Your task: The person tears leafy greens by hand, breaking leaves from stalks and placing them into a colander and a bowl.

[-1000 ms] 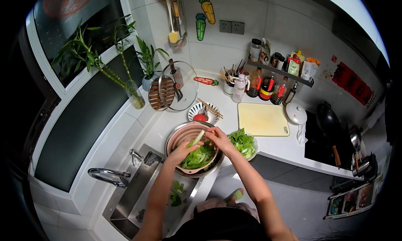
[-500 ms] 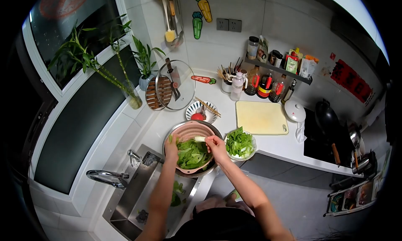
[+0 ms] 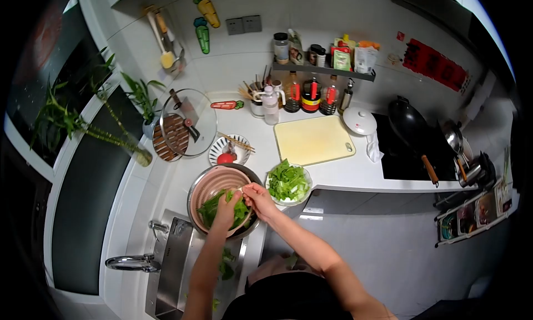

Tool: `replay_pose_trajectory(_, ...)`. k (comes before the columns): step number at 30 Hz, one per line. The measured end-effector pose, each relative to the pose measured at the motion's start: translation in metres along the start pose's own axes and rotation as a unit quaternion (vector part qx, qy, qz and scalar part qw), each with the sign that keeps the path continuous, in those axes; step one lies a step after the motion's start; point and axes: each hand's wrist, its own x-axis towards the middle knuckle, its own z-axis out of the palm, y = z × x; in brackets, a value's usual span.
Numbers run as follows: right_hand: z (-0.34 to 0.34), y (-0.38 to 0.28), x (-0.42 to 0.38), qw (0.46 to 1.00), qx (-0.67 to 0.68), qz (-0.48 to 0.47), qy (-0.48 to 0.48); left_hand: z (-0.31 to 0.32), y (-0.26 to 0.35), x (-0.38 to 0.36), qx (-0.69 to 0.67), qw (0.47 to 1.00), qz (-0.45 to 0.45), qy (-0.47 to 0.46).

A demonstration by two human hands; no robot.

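Observation:
A pink colander (image 3: 214, 180) sits inside a metal bowl (image 3: 192, 202) at the counter's edge, with leafy greens (image 3: 209, 211) in it. Over these greens, my left hand (image 3: 225, 210) is closed round a piece of leafy green. My right hand (image 3: 259, 199) pinches at the pale stalk end, its fingertips meeting those of the left. Exactly how the stalk is split between the fingers is hidden. Just right of the colander stands a bowl heaped with cut or torn greens (image 3: 288, 181).
Left of me is a steel sink (image 3: 173, 264) with a faucet (image 3: 133, 263) and leaf scraps. Behind the colander lie a striped dish (image 3: 240, 143) with a tomato (image 3: 225, 158), and a glass lid (image 3: 206, 123). A cutting board (image 3: 313, 139) and a wok (image 3: 408, 120) are farther right.
My hands have come together over the colander; half a second ago they were apart, the right one holding a pale stalk. The view has turned, shifting the scene leftward.

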Motion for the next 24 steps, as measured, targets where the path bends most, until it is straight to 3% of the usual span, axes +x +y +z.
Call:
replay_pose_trajectory(1, -0.003, 0.002, -0.003, 1.000, 0.005, -0.004, 0.004, 0.010, -0.012, 0.005, 0.004, 1.000, -0.003, -0.005)
replay_pose_trajectory(4, -0.024, 0.002, -0.013, 0.983, 0.103, -0.053, 0.142, 0.038, -0.032, 0.024, -0.168, 0.977, -0.018, 0.130)
replay_pose_trajectory(5, -0.040, 0.000, -0.018, 0.977, 0.093, -0.062, 0.180, 0.047, -0.032, 0.030, -0.164, 0.978, -0.022, 0.130)
replay_pose_trajectory(7, -0.077, -0.014, -0.036, 0.966, -0.006, -0.084, 0.245, 0.067, -0.030, 0.042, 0.004, 0.978, 0.027, 0.206)
replay_pose_trajectory(8, -0.103, -0.019, -0.044, 0.958, -0.067, -0.088, 0.266, 0.056, -0.053, 0.062, 0.107, 0.983, 0.101, 0.112)
replay_pose_trajectory(9, -0.131, -0.023, -0.048, 0.945, -0.128, -0.091, 0.287, 0.067, -0.054, 0.067, 0.109, 0.983, 0.097, 0.110)
replay_pose_trajectory(10, -0.157, -0.029, -0.048, 0.944, -0.125, -0.090, 0.292, 0.087, -0.052, 0.075, 0.250, 0.952, 0.169, 0.048)
replay_pose_trajectory(11, -0.182, -0.034, -0.048, 0.892, -0.292, -0.134, 0.318, 0.104, -0.052, 0.082, 0.382, 0.893, 0.237, -0.017)
replay_pose_trajectory(12, -0.199, -0.035, -0.047, 0.811, -0.450, -0.170, 0.333, 0.114, -0.064, 0.091, 0.383, 0.894, 0.233, -0.021)
replay_pose_trajectory(14, -0.219, -0.037, -0.039, 0.785, -0.504, -0.187, 0.307, 0.125, -0.098, 0.114, 0.565, 0.789, 0.190, -0.146)
replay_pose_trajectory(15, -0.220, -0.047, -0.035, 0.757, -0.555, -0.207, 0.275, 0.129, -0.108, 0.120, 0.564, 0.790, 0.189, -0.147)
replay_pose_trajectory(17, -0.215, -0.058, -0.031, 0.746, -0.594, -0.181, 0.240, 0.133, -0.126, 0.127, 0.658, 0.659, 0.311, -0.189)
replay_pose_trajectory(18, -0.214, -0.059, -0.027, 0.761, -0.582, -0.160, 0.237, 0.131, -0.132, 0.129, 0.706, 0.610, 0.299, -0.199)
replay_pose_trajectory(22, -0.217, -0.061, -0.021, 0.773, -0.565, -0.171, 0.231, 0.126, -0.149, 0.124, 0.715, 0.613, 0.256, -0.215)
replay_pose_trajectory(24, -0.222, -0.059, -0.021, 0.772, -0.564, -0.183, 0.228, 0.124, -0.155, 0.127, 0.746, 0.585, 0.232, -0.218)
